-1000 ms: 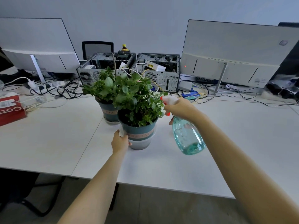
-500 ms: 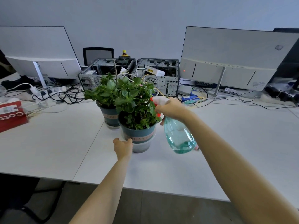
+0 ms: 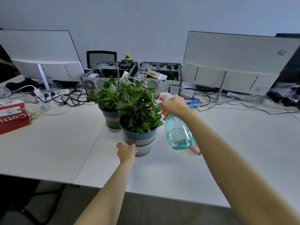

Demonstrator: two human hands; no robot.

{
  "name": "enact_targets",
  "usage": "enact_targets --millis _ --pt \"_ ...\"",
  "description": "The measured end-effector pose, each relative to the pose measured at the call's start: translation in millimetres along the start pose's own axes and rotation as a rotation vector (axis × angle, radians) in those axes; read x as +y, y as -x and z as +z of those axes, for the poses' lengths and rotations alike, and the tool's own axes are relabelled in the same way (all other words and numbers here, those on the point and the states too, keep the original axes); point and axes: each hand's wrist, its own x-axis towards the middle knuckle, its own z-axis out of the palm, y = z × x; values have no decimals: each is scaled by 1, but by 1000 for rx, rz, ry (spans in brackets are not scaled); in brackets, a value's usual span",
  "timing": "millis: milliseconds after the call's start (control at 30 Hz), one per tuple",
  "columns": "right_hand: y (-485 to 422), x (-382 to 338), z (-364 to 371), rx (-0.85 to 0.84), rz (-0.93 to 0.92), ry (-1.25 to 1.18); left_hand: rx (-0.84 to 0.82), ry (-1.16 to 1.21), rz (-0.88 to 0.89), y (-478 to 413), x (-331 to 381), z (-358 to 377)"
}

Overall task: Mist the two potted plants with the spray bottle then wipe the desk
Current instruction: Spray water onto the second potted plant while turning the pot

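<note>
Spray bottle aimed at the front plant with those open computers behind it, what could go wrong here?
1. Mist from the spray bottle could drift past the front plant into the open computer cases and the power strip behind.
2. The left hand only touches the pot's saucer, so a bump might shift it.

1. Two arms reach into the head view from the lower edge, both bare from the frame edge to the wrist; no sleeve shows.
2. The left hand [image 3: 126, 152] is bare, with no glove, ring or wristband visible.
3. The right hand [image 3: 175, 106] is likewise bare, and its wrist carries no watch or bracelet.
</note>
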Motion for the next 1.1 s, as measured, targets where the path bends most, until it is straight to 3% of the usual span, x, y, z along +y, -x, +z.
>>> enact_targets --millis 200,433,633,867,1100 --pt "0 23 -13 51 54 -52 7 64 -6 4 3 7" --pt "0 60 0 -23 183 -111 5 8 41 10 -4 17" --pt "2 62 5 -15 176 -109 4 -2 56 9 -4 14" --pt "37 -5 -10 -193 -137 50 51 -15 61 3 0 8" --pt "52 -58 7 -262 -269 5 36 -72 47 -2 2 2"
